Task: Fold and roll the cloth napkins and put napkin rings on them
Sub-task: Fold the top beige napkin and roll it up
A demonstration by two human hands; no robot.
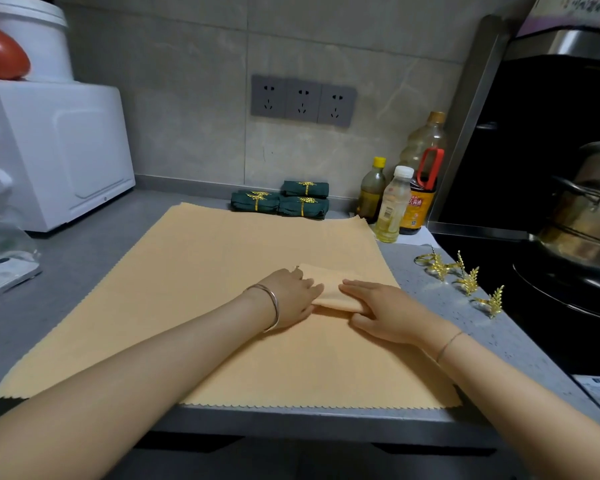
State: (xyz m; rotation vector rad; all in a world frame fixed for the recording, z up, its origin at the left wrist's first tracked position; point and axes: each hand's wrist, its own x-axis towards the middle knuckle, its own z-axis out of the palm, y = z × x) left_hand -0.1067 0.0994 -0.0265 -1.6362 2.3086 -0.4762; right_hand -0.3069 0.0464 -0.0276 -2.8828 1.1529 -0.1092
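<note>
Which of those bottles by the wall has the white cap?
The clear bottle of pale liquid, frontmost in the group. The others have a yellow cap, a red handle and a brown cap.

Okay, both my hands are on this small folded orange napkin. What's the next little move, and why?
Probably roll the folded napkin away from you. The left hand and right hand hold its lifted near edge, and it is not yet a roll. The gold rings wait at the right; the ringed green napkins show the target.

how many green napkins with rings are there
3 green napkins by the wall: one left, one right, one just beyond that. Others could hide behind them.
</note>
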